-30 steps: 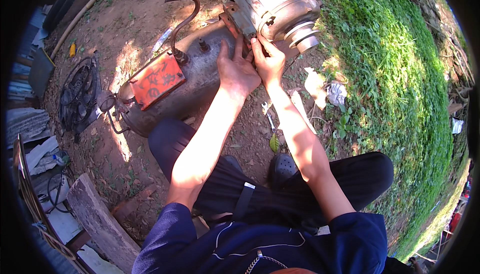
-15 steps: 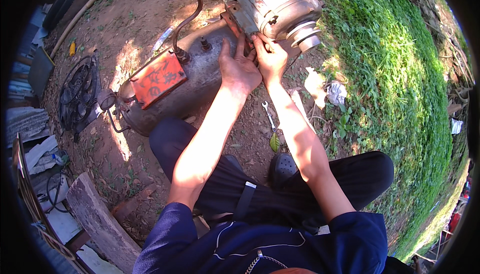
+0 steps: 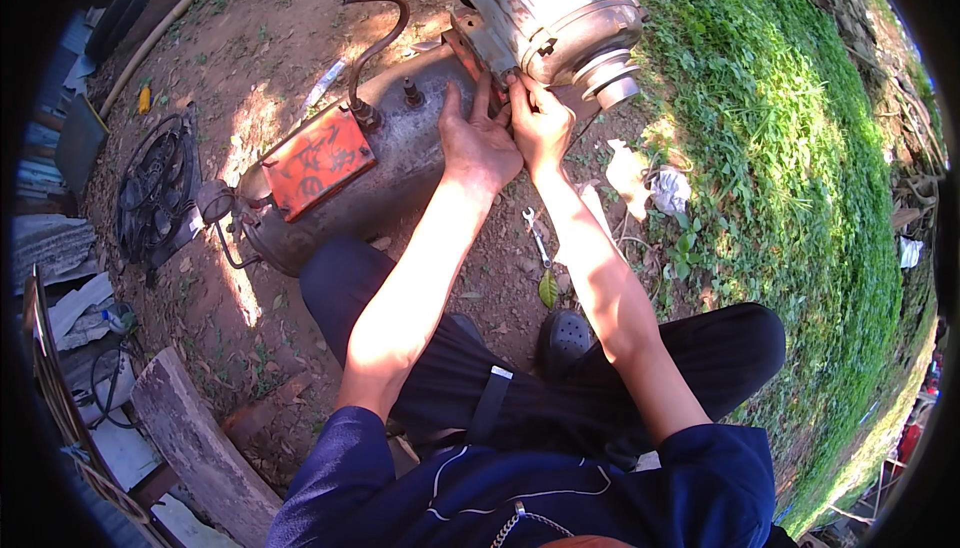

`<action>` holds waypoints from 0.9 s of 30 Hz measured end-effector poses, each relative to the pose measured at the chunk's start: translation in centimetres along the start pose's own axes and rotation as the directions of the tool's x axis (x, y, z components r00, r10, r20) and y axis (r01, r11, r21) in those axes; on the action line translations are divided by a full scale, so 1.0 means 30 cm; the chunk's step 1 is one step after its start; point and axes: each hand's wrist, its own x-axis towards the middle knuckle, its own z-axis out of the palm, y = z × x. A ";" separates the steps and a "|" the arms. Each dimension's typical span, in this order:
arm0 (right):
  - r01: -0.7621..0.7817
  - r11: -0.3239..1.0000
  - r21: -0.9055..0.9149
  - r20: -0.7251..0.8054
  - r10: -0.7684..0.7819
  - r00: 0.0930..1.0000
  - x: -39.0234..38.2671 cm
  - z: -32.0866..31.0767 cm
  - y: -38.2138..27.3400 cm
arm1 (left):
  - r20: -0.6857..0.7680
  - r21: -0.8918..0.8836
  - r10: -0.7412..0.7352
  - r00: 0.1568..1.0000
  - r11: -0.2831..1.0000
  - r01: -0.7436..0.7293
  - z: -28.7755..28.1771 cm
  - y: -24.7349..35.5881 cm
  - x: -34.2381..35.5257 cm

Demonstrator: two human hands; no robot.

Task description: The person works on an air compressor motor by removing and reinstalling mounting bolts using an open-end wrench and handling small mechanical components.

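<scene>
A grey motor (image 3: 540,3) with rust patches and a stepped pulley (image 3: 610,76) sits on a red-and-rusty bracket (image 3: 462,53) atop a worn steel tank (image 3: 400,178), which carries an orange box (image 3: 315,163) and a bent pipe (image 3: 390,43). My left hand (image 3: 478,148) is palm up, fingers stretched and apart against the bracket, its fingertips partly hidden. My right hand (image 3: 540,133) is closed, pinching at the bracket under the motor's rim; what it grips is too small to make out. A wrench (image 3: 537,235) lies on the dirt below my hands.
Coiled black items (image 3: 155,193) lie on dirt at left, beside scrap sheets (image 3: 75,318) and a weathered plank (image 3: 200,443). A pale hose (image 3: 165,23) and dark tyres (image 3: 115,18) are farther back. Grass (image 3: 800,198) covers the right side; crumpled litter (image 3: 668,191) lies near my right forearm.
My hands stay at the bracket, with only slight movement of the right thumb and fingers. The motor and tank appear marginally shifted in the view.
</scene>
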 end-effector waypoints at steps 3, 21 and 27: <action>0.143 0.990 0.005 -0.021 -0.143 0.990 0.010 0.000 0.017 | 0.003 -0.009 -0.012 1.000 1.000 0.012 0.006 -0.001 -0.005; -0.048 0.993 0.104 0.012 0.047 0.999 0.009 0.003 0.007 | 0.023 -0.023 0.029 0.999 0.999 -0.028 -0.016 -0.016 0.012; -0.102 0.985 0.142 0.072 0.092 0.993 0.011 -0.011 0.000 | 0.000 -0.012 0.040 0.999 0.999 -0.040 -0.010 -0.021 0.010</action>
